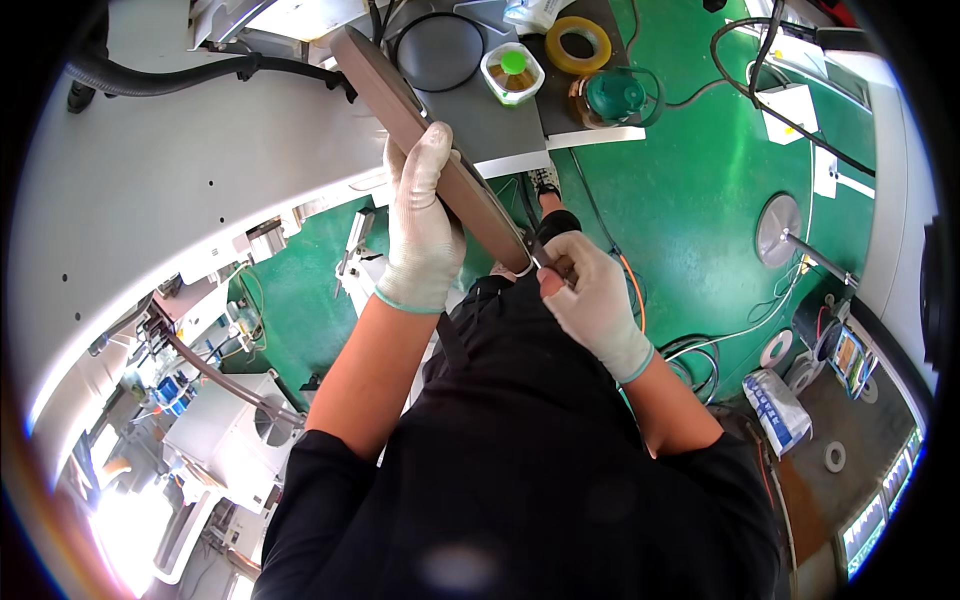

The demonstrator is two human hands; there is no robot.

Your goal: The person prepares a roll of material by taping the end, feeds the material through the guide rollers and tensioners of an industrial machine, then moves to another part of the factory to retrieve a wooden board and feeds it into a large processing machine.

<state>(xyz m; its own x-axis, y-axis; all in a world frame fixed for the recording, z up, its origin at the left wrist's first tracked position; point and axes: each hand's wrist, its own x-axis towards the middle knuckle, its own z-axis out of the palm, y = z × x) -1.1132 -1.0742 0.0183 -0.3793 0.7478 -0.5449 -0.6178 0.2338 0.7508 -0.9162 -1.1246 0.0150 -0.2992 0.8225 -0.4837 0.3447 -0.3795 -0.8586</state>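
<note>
In a white knitted glove, my left hand [420,225] is closed around a large brown roll [465,200]. It looks disc-shaped and is seen almost edge-on, slanting from the upper left down toward my waist. The thumb lies over its near edge. My right hand [590,300], also gloved but with a bare fingertip showing, pinches a small dark, thin piece [540,254] against the lower end of the roll. The fingers hide most of that piece, so its kind is unclear.
On the grey worktop beyond the roll are a black cable loop [438,52], a square tub with a green lid knob [513,72], a yellow tape roll [578,45] and a green-lidded jar [612,97]. A light machine panel [180,170] stands left. Cables [700,350] lie right.
</note>
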